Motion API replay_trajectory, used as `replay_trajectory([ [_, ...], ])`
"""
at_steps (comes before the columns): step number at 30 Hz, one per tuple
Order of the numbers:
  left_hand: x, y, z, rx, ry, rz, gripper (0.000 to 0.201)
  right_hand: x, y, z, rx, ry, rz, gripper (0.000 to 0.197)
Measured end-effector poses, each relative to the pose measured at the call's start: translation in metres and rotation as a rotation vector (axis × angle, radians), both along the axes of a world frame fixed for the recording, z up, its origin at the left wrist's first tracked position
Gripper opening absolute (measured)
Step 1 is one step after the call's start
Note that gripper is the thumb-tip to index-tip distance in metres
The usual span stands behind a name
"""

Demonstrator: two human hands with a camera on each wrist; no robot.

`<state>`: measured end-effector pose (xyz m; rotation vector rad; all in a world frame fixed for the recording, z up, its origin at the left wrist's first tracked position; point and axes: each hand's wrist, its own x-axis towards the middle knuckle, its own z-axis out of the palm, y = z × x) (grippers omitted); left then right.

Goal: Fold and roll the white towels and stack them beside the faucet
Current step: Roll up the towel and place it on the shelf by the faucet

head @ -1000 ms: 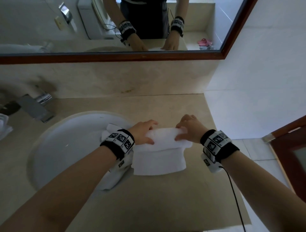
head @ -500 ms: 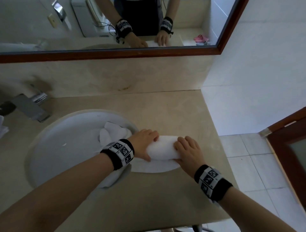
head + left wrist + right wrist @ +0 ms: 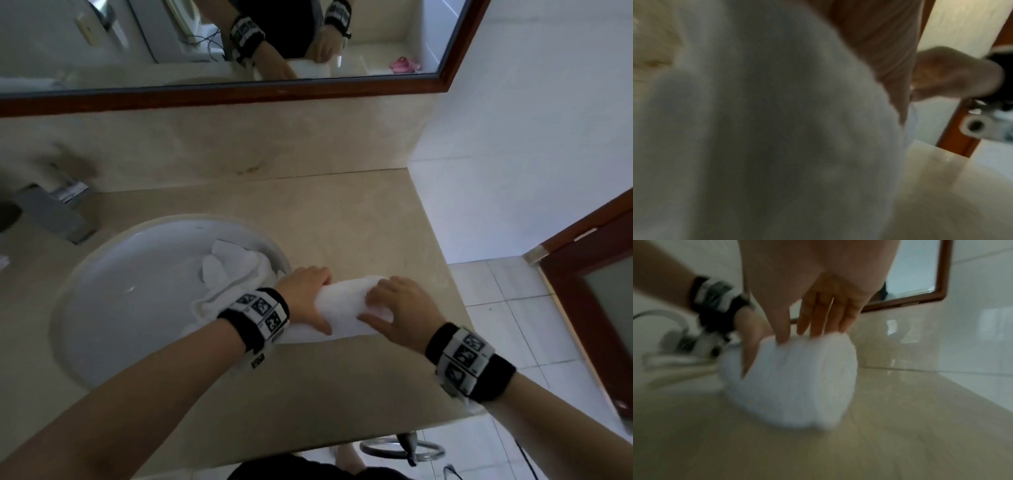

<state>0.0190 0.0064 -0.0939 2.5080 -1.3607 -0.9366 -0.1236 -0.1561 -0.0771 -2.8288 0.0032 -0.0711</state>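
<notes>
Rolled towel [image 3: 342, 305] is gripped on the worktop [image 3: 342, 222] by left hand [image 3: 305, 294] and right hand [image 3: 400, 310]. Loose towel [image 3: 233, 263] is slumped in the sink [image 3: 120, 281].

Head view: from above, facing forward and down over the counter [image 3: 342, 394], sink [image 3: 120, 308] left, mirror [image 3: 376, 34] top.
Left wrist view: almost against the rolled towel [image 3: 766, 129], seemingly facing across it toward the right hand [image 3: 951, 73]; blurred.
Right wrist view: low over the counter, close, looking along the fingers [image 3: 824, 318]; left hand [image 3: 749, 340] beyond.
Shared: the rolled towel, in all three.
</notes>
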Motion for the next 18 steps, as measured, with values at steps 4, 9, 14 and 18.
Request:
replay_trajectory([
  [4, -0.017, 0.006, -0.007, 0.006, -0.184, -0.093, 0.074, 0.031, 0.005, 0.011, -0.111, 0.463, 0.022, 0.103],
  [9, -0.016, 0.012, -0.005, -0.026, -0.189, -0.024, 0.088, 0.046, 0.023, 0.001, -0.199, 0.700, -0.007, 0.066],
  [14, -0.019, 0.018, -0.009, 0.035, -0.190, 0.058, 0.085, 0.039, 0.017, -0.012, -0.112, 0.657, -0.090, 0.062],
  [18, -0.016, 0.016, -0.008, 0.066, -0.178, 0.078, 0.083, 0.044, 0.017, -0.012, -0.060, 0.652, -0.142, 0.058],
])
